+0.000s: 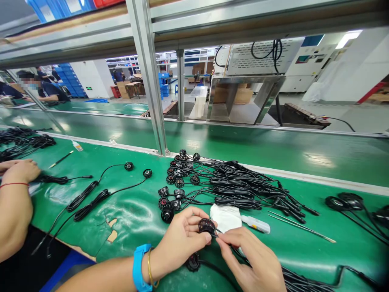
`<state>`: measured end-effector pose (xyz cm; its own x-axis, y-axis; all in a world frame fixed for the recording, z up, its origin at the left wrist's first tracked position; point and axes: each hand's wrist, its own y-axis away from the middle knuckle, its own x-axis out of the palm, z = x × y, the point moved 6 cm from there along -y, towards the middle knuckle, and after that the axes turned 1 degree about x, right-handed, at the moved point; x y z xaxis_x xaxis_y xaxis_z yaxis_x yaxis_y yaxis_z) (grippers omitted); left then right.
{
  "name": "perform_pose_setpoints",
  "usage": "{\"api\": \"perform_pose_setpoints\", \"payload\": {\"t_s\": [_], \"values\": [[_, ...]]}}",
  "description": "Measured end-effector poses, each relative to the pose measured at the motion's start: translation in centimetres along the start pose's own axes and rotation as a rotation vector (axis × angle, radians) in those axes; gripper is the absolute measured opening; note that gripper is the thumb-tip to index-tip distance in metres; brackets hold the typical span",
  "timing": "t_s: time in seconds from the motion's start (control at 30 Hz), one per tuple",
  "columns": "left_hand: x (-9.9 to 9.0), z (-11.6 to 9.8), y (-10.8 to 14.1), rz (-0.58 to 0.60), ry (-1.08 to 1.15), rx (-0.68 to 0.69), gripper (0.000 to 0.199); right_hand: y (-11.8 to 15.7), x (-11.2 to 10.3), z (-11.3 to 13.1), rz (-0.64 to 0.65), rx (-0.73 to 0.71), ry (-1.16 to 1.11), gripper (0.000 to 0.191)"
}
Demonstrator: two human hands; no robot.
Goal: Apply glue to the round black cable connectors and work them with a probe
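Note:
Between the fingers of my left hand (pixel 190 231) is a small round black camera head (pixel 207 225), held just above the green bench. The fingertips of my right hand (pixel 252 253) pinch its black cable (pixel 216 234) right where it leaves the housing. A second black camera head (pixel 193 261) lies below my left hand, partly hidden by it. Just beyond my hands are a white cloth (pixel 225 219) and a small clear bottle (pixel 255 224) lying on its side. More coiled black cable (pixel 304 280) runs out from under my right hand.
Several camera heads with bundled cables (pixel 234 182) lie in a pile ahead. Metal tweezers (pixel 302 227) rest at the right, near other camera heads (pixel 349 201). A co-worker's arm (pixel 15 211) reaches in at the left, by two cabled units (pixel 91 202). A metal post (pixel 152 81) stands behind.

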<state>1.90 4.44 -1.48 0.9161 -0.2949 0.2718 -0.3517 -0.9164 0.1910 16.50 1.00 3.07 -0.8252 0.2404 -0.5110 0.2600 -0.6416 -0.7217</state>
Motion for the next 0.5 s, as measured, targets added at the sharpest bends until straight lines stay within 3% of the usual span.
{"api": "perform_pose_setpoints", "payload": {"t_s": [0.5], "values": [[0.5,-1.2,0.7,-0.058,-0.194,0.101,0.030,1.1,0.6,0.1,0.009,-0.011,-0.011,0.019]]}}
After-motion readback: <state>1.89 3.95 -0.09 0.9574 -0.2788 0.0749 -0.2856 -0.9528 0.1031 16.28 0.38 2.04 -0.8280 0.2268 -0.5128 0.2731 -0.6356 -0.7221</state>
